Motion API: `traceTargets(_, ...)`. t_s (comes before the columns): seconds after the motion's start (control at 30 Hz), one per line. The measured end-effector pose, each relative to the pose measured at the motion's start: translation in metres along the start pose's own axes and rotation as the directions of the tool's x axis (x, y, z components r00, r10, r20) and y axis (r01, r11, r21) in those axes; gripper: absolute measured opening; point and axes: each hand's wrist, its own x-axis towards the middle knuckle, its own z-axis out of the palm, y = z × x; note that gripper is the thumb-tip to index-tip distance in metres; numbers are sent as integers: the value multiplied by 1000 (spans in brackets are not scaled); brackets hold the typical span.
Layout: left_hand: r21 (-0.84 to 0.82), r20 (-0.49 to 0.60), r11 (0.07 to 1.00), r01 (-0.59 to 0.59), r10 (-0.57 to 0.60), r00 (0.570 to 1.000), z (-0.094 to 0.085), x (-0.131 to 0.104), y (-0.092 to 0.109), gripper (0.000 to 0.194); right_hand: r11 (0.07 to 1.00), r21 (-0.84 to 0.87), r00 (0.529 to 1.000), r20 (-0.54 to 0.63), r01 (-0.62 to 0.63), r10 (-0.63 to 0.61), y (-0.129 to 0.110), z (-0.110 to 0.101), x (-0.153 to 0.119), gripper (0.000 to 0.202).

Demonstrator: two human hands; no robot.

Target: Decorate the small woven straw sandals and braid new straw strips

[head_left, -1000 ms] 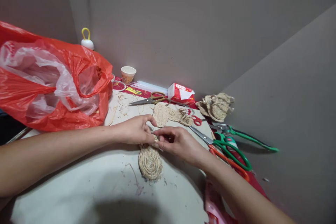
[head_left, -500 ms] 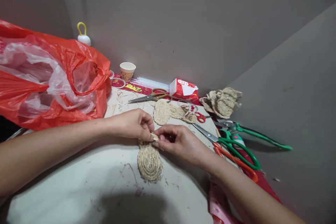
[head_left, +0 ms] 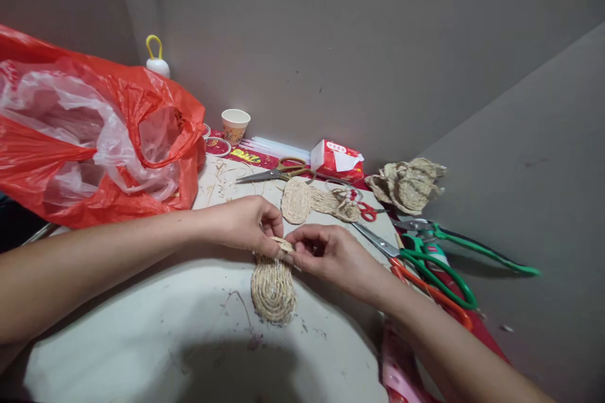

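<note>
Pinching from both sides, the left hand (head_left: 246, 227) and the right hand (head_left: 331, 255) close their fingertips narrowly on the far end of an oval woven straw piece (head_left: 273, 286), which lies flat on the pale table (head_left: 142, 321) and stretches from the fingertips toward the person. Nearer than that piece the tabletop is bare but for scraps of fibre, as far as its rounded near edge. Beyond the fingers the room is tight: a second woven oval (head_left: 295, 200) lies just past the left fingertips, with gold-handled scissors (head_left: 278, 171) behind it and the grey wall close after. Right of the right hand lie green-handled scissors (head_left: 425, 264) and orange-handled ones (head_left: 435, 296), near the table's right edge. Left of the left forearm a red plastic bag (head_left: 94, 138) bulks large. A red and white tissue pack (head_left: 338, 160) and a paper cup (head_left: 235, 124) carry printing too small to read, as does the yellow lettering on the red strip (head_left: 241, 156) by the wall.
</note>
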Motion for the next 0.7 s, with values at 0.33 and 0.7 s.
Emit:
traceTargets(0.33, 328, -83, 943, -50, 81, 993, 8, -5, 6, 28, 998, 44, 996, -65, -54, 57, 3, 6, -8, 12)
traceTargets(0.7, 437, -98, 894, 96, -59, 993, 9, -12, 18, 22, 997, 20, 992, -100, -75, 77, 9, 9, -20, 11)
